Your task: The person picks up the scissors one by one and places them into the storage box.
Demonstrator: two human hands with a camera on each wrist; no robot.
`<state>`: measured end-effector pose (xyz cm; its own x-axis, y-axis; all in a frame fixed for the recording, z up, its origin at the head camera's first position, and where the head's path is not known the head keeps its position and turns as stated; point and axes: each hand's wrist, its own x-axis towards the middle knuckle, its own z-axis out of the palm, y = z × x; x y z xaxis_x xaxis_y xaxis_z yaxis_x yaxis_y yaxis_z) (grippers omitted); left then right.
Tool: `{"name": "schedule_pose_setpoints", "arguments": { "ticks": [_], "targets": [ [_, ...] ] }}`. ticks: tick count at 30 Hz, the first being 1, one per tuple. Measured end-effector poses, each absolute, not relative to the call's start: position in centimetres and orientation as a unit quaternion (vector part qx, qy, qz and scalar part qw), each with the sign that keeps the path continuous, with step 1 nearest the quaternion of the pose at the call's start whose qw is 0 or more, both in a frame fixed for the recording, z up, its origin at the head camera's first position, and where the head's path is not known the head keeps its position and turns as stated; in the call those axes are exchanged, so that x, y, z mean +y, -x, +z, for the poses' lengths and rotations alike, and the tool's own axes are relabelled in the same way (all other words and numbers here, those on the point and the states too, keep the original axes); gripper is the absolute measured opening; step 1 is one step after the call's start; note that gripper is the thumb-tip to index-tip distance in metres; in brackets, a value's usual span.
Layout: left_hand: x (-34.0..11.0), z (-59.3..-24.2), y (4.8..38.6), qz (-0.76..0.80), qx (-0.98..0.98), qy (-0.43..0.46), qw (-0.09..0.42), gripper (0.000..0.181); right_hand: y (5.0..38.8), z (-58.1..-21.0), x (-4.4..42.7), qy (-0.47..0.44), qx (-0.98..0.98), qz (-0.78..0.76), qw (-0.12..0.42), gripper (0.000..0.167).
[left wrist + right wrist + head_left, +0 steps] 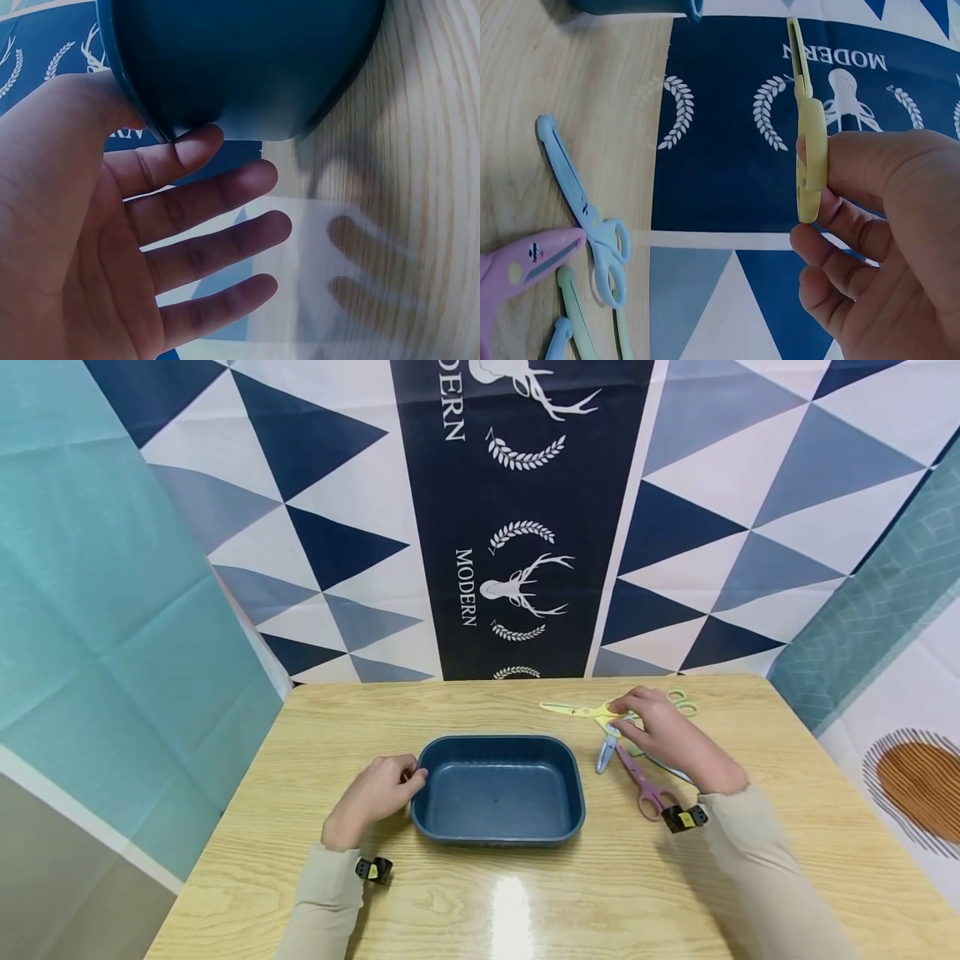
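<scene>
A dark blue rectangular basin stands on the table. At its left end my left hand pinches the rim between thumb and index finger; the other fingers stretch out apart from the wall in the left wrist view. Above the table to the right, my right hand holds yellow scissors by the handles between thumb and fingers, blades pointing left in the head view. Under that hand lie light blue scissors and purple scissors. Green scissors and another blue tool are partly hidden.
The wooden table ends at the back against a patterned cloth. Teal cloth hangs along the left side. The loose scissors overlap one another right of the basin.
</scene>
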<state>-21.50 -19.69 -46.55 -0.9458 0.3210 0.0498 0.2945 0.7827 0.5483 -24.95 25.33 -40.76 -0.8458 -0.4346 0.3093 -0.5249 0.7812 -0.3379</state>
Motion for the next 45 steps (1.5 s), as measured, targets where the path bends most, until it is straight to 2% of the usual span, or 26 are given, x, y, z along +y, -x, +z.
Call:
{"name": "schedule_pose_setpoints", "arguments": {
  "ticks": [5, 13, 30, 45],
  "targets": [
    [-19.6, -46.6, 21.6, 0.286, 0.944, -0.163, 0.027, 0.030, 24.9, -40.4, 24.7, -0.253, -0.941, 0.205, 0.087, 0.022],
    [-19.6, -46.6, 21.6, 0.284, 0.945, -0.164, 0.026, 0.030, 25.1, -39.7, 23.6, -0.269, -0.938, 0.200, 0.086, 0.018],
    [-19.6, -46.6, 21.5, 0.282, 0.945, -0.162, 0.024, 0.032, 26.0, -39.8, 21.1, -0.350, -0.910, 0.184, 0.125, 0.014],
    [-19.5, -46.4, 21.5, 0.283, 0.945, -0.161, 0.018, 0.038, 26.3, -39.4, 18.3, -0.367, -0.909, 0.173, 0.102, 0.016]
  ]
}}
